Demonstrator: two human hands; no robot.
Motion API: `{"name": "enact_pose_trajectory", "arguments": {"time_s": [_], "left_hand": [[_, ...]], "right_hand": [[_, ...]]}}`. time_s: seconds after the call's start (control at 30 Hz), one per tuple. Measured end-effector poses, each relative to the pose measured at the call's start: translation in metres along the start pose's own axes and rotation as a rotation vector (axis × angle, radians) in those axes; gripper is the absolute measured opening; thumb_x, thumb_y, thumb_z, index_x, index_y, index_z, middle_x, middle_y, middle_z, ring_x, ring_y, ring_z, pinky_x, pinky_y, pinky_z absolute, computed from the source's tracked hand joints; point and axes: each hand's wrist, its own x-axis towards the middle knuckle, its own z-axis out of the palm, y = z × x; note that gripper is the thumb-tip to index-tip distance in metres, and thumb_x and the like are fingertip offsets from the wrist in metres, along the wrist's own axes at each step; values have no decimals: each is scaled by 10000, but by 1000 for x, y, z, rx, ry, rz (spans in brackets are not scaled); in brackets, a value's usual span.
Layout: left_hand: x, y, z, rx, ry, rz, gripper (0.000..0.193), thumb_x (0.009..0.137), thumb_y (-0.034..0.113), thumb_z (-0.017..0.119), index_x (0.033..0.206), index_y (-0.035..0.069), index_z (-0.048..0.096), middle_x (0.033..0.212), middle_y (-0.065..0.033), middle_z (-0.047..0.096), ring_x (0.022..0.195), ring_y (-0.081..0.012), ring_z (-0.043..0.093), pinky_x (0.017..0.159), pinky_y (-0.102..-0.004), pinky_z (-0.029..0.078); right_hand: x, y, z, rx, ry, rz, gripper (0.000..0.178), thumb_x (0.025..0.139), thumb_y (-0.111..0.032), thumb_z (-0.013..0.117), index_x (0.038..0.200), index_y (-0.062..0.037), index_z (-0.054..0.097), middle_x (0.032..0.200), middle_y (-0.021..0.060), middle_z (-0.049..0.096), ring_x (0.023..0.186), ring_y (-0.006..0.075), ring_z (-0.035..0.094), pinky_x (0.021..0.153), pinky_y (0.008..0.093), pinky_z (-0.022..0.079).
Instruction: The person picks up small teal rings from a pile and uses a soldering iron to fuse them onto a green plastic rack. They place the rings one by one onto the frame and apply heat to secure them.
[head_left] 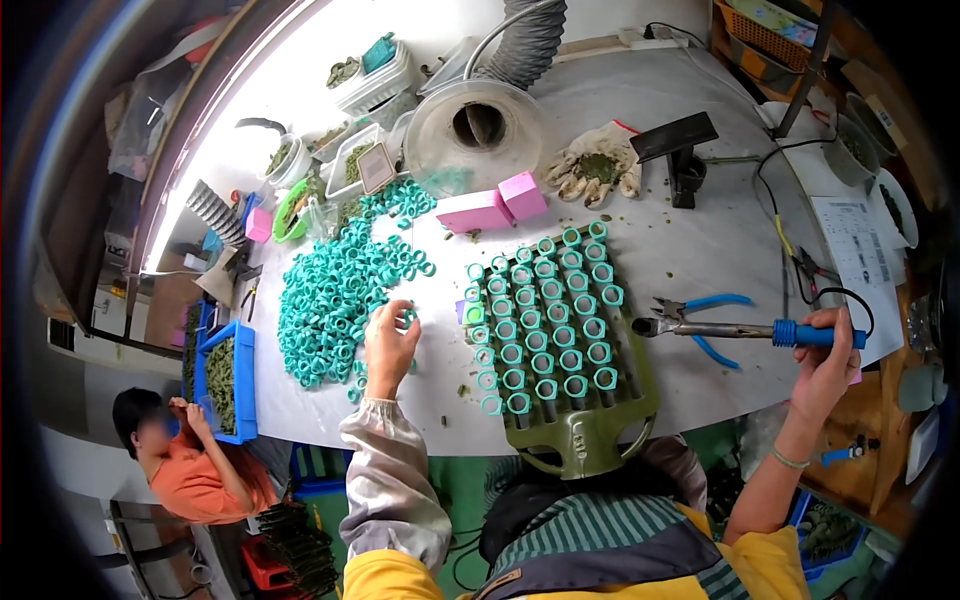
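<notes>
At the right edge of a teal ring pile (335,300), my left hand (392,345) has its fingers curled, with a small teal ring (406,317) at the fingertips. My right hand (825,355) is closed around the blue handle of a soldering iron (740,330), whose thick metal tip points left toward the rack. Between my hands lies an olive-green moulded rack (585,425) with a handle at its near end. Teal rings (538,341) sit on it in several rows. A bright green piece (473,314) shows at its left side.
Blue-handled pliers (710,325) lie under the iron. Behind the rack are pink blocks (475,211), a work glove (597,165) and a black stand (683,165). A clear funnel hood (440,130) stands farther back. A person in orange (205,470) sits at left beside a blue bin (230,385).
</notes>
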Motion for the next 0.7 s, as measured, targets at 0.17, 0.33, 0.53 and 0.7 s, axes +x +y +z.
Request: {"name": "enact_pose_trajectory", "arguments": {"time_s": [0.17, 0.33, 0.53, 0.7], "left_hand": [[-6, 99, 12, -507, -175, 36, 240, 826, 73, 754, 1023, 14, 629, 1007, -91, 624, 812, -186, 666, 705, -287, 562], [-20, 194, 33, -658, -473, 244, 255, 871, -9, 676, 1121, 41, 683, 1145, -53, 538, 945, -155, 623, 800, -276, 567], [-24, 218, 76, -481, -287, 493, 283, 818, 35, 723, 1099, 55, 694, 1132, -95, 671, 1064, -297, 592, 927, -376, 485], [-22, 222, 91, -455, -264, 543, 284, 809, 33, 729, 1092, 48, 698, 1134, -97, 681, 1068, -294, 589, 926, -377, 485]], "right_hand": [[-2, -3, -3, -41, -7, -13, 332, 979, -251, 595, 751, -15, 650, 783, 83, 666, 618, 132, 615, 416, 214, 411], [-6, -5, 4, -29, -11, -3, 361, 985, -258, 582, 740, -1, 647, 774, 111, 667, 474, 125, 525, 431, 227, 413], [-11, 6, 9, 12, -34, 36, 347, 985, -230, 585, 753, 19, 651, 760, 130, 670, 491, 135, 563, 448, 239, 436], [-18, 13, 21, 28, -35, 50, 338, 984, -224, 587, 769, 28, 657, 761, 132, 678, 477, 138, 557, 443, 229, 431]]}}
